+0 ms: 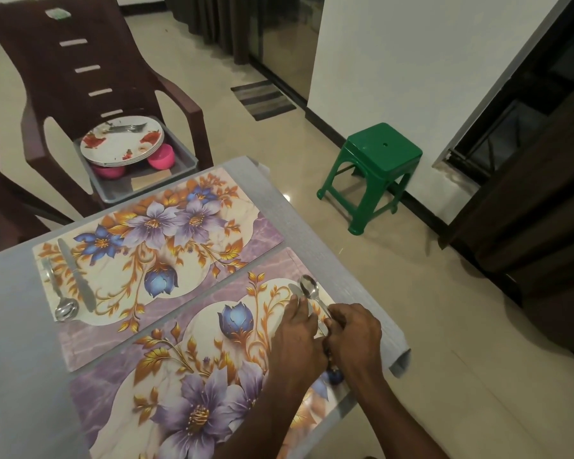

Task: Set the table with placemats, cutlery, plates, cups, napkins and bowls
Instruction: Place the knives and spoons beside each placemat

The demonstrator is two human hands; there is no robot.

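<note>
Two floral placemats lie side by side on the grey table (10, 326). The far placemat (166, 240) carries a spoon (60, 296) and a knife (77, 274) at its left end. On the right end of the near placemat (186, 376), my left hand (295, 339) holds a knife (295, 290) and my right hand (353, 336) pinches the handle of a spoon (310, 288). Both utensils point away from me, side by side, low over the mat.
A brown plastic chair (90, 71) behind the table holds a grey tray (166, 175) with stacked floral plates (121, 142), forks on top and pink bowls (161, 156). A green stool (375, 170) stands on the floor at the right, near the wall.
</note>
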